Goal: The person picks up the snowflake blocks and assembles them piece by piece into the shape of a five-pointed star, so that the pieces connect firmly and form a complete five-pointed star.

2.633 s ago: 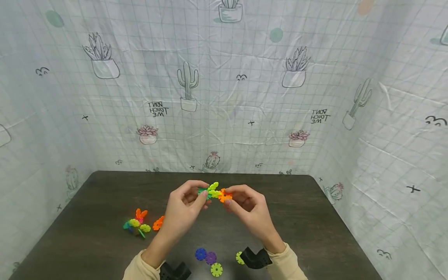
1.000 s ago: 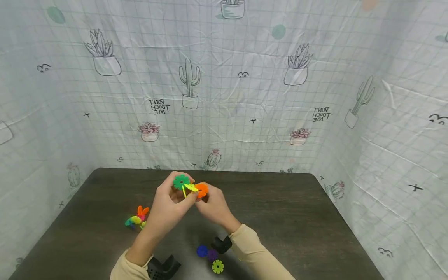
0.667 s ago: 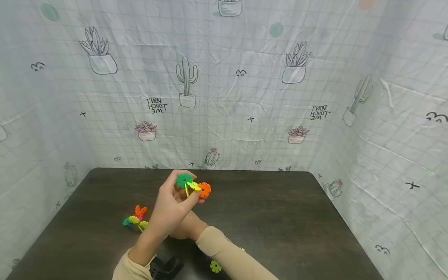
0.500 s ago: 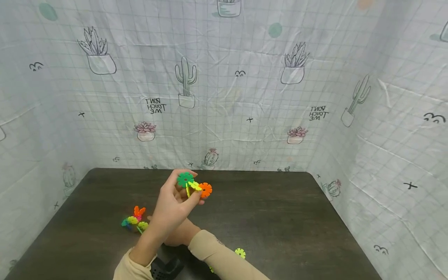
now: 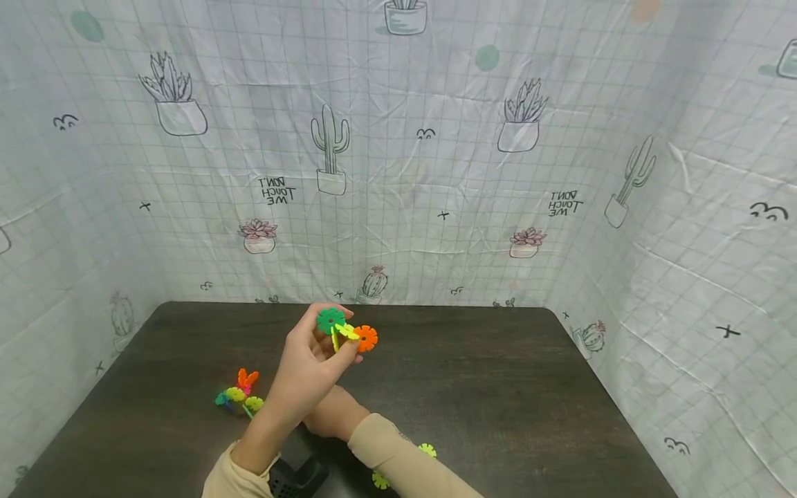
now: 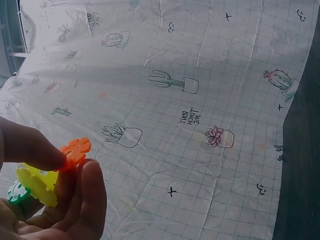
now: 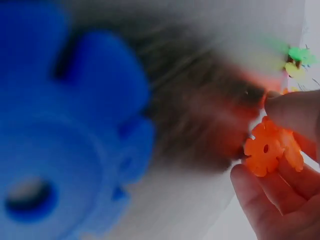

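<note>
My left hand (image 5: 301, 373) is raised over the table and pinches a joined cluster of notched plastic flower discs. A green disc (image 5: 330, 320), yellow discs (image 5: 346, 332) and an orange disc (image 5: 367, 338) make it up. In the left wrist view the thumb presses near the orange disc (image 6: 76, 152). Low behind the left forearm lies my right hand (image 5: 336, 413), its fingers hidden in the head view. The right wrist view shows its thumb and curled fingers around joined orange discs (image 7: 264, 148) close over the table.
A multicoloured disc assembly (image 5: 239, 393) sits at left on the dark table (image 5: 498, 387). Two loose yellow-green discs show beside the right sleeve (image 5: 398, 449), one nearer disc (image 5: 380, 479) partly covered. A blue disc (image 7: 75, 135) looms close to the right wrist camera. A patterned curtain (image 5: 398, 173) surrounds the table.
My right hand let go of the orange disc on the cluster and moved down and left, passing under the left forearm to the orange discs on the table. The left hand still holds the cluster.
</note>
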Action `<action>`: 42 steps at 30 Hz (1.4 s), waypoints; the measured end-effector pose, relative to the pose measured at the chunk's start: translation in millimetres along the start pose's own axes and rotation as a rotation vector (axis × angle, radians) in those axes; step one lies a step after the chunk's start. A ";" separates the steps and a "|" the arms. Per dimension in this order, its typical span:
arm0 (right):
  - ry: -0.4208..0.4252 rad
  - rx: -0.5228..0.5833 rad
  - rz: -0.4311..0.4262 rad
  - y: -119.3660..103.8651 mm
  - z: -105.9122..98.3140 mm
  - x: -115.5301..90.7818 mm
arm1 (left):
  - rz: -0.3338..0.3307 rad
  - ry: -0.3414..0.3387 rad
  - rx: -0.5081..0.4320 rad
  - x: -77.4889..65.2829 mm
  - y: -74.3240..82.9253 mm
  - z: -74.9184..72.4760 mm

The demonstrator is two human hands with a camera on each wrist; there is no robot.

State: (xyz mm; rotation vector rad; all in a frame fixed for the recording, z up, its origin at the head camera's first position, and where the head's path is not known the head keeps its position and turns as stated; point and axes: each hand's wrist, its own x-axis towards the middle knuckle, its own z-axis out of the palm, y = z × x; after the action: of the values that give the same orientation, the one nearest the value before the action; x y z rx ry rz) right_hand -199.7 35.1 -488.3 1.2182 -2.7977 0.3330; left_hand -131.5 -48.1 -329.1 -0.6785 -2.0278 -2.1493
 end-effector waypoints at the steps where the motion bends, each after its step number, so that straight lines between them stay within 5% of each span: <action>1: 0.011 0.032 -0.010 2.0 -2.1 -1.0 | 0.002 0.001 -0.002 -0.1 0.2 -0.2; 5: 0.114 0.185 -0.012 12.9 -17.6 -7.8 | 0.012 0.004 -0.014 0.1 0.7 -1.6; 10: 0.384 0.427 0.139 26.9 -63.3 -26.5 | -0.015 0.013 -0.022 0.7 1.1 -2.2; 15: 0.665 0.980 0.224 31.4 -125.2 -56.9 | -0.031 0.019 -0.020 2.5 0.6 1.4; 18: 0.742 1.277 0.177 29.7 -155.0 -77.9 | -0.016 0.021 -0.011 3.9 -0.6 5.1; 22: 0.749 1.482 0.068 26.6 -175.2 -99.9 | -0.001 0.016 -0.010 5.8 -3.0 10.0; 28: 0.714 1.533 -0.033 22.8 -181.0 -115.9 | -0.004 0.009 -0.033 7.8 -5.3 15.8; 42: 0.700 1.548 0.016 15.7 -178.4 -120.6 | -0.036 0.004 -0.075 8.5 -5.1 25.3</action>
State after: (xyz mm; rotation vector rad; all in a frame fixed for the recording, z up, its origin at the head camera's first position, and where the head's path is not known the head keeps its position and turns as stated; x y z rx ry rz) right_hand -132.4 172.0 -335.5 0.7585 -1.5961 2.5158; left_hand -134.9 -21.1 -330.3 -0.6514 -1.9816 -2.2550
